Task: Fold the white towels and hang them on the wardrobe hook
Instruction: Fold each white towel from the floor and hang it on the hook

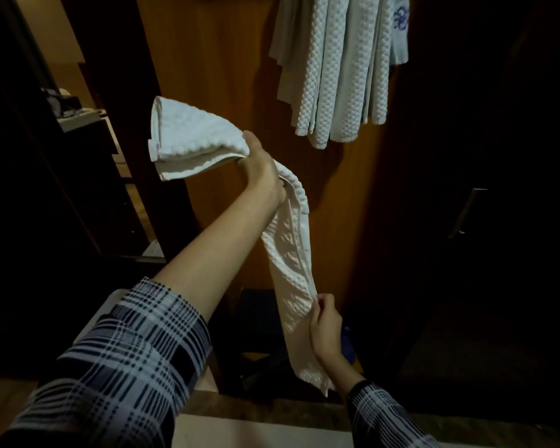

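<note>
A white waffle-textured towel (188,137) is held up in front of the wooden wardrobe panel (207,59). My left hand (264,169) grips it near its middle, so a folded end sticks out to the left while the rest hangs down. My right hand (325,321) pinches the hanging part low on its right edge. Several white towels (337,69) hang from the top of the panel at upper right; the hook itself is out of view.
A dark wardrobe door with a metal handle (466,211) stands on the right. To the left a dark cabinet (88,176) holds small items on its top. A dark stool or rack (253,318) sits below the towel.
</note>
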Demonstrator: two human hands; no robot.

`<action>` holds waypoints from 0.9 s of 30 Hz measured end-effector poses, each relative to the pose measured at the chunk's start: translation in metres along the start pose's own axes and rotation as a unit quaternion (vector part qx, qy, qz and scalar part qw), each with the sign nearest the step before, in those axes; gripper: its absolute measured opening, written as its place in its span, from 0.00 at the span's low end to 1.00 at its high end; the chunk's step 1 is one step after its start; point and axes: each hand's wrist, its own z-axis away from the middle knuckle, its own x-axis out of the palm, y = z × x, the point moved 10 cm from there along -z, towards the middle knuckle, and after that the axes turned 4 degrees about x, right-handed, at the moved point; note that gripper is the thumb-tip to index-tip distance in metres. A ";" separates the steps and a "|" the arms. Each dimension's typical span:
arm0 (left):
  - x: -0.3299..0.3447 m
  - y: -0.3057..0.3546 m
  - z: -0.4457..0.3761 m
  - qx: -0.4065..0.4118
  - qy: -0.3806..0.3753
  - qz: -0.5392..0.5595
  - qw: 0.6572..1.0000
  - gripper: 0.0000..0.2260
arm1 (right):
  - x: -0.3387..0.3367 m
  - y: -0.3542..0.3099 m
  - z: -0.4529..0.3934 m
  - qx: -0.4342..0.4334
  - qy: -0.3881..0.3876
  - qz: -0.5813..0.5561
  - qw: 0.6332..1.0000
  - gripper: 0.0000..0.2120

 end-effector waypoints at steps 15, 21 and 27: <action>0.002 0.000 0.004 -0.022 -0.033 0.034 0.999 0.30 | 0.012 -0.001 -0.013 0.081 0.009 -0.042 0.996 0.03; 0.005 -0.001 0.005 -0.023 -0.058 0.037 0.997 0.31 | -0.004 0.003 -0.019 0.087 0.090 0.032 0.992 0.05; 0.018 -0.002 0.011 -0.037 -0.121 0.047 0.991 0.30 | 0.001 0.001 -0.038 0.045 0.044 0.050 0.997 0.07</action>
